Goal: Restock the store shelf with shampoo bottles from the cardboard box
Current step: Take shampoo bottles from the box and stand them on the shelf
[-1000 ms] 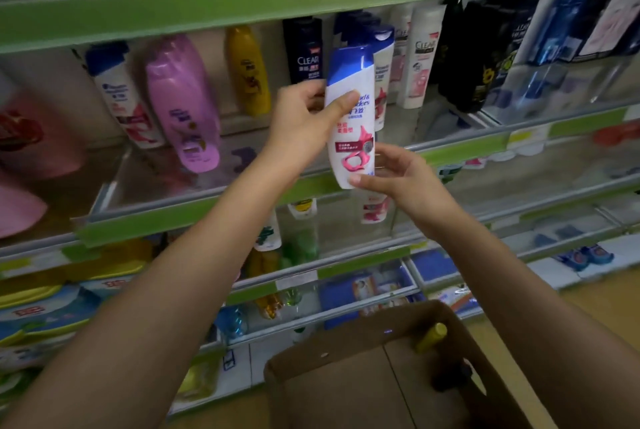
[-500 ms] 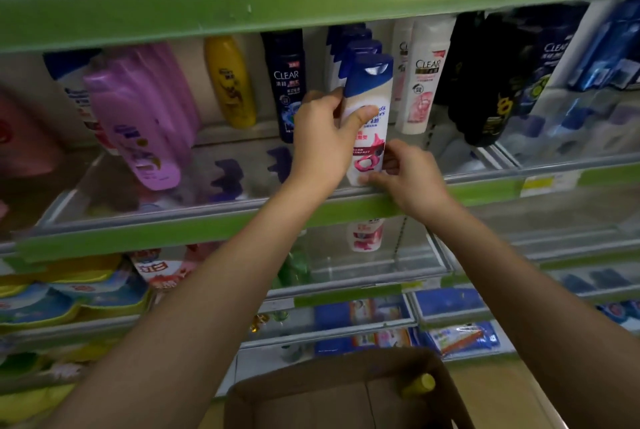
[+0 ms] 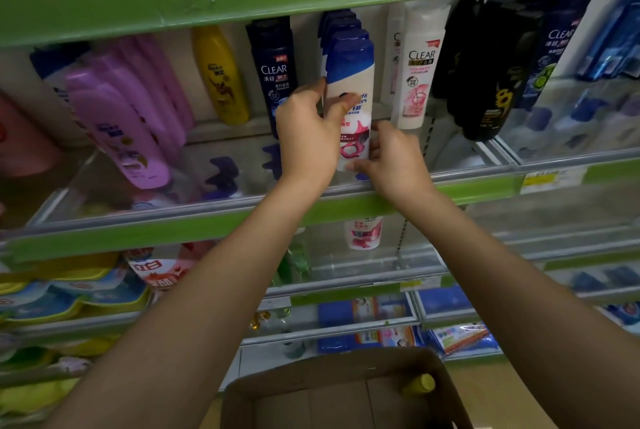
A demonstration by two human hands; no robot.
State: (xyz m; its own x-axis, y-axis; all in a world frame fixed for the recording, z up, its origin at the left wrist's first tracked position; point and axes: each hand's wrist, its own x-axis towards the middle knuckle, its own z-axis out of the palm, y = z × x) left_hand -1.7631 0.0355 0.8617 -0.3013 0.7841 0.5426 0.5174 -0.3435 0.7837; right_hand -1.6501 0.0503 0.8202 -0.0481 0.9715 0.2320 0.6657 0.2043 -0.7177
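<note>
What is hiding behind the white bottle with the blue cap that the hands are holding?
Behind the white bottle, blue caps of matching bottles stand in a row. Their bodies are covered by it and by the left hand.

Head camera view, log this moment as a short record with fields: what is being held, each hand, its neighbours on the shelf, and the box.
item: white shampoo bottle with blue cap, upright at the front of a row of matching bottles
left hand: left hand grips the bottle's upper body, thumb across the label
right hand: right hand holds its base with the fingertips
left neighbour: dark blue CLEAR bottle
right neighbour: white CLEAR bottle
shelf: green-edged shelf
box: cardboard box below, a yellow-capped bottle inside
</note>
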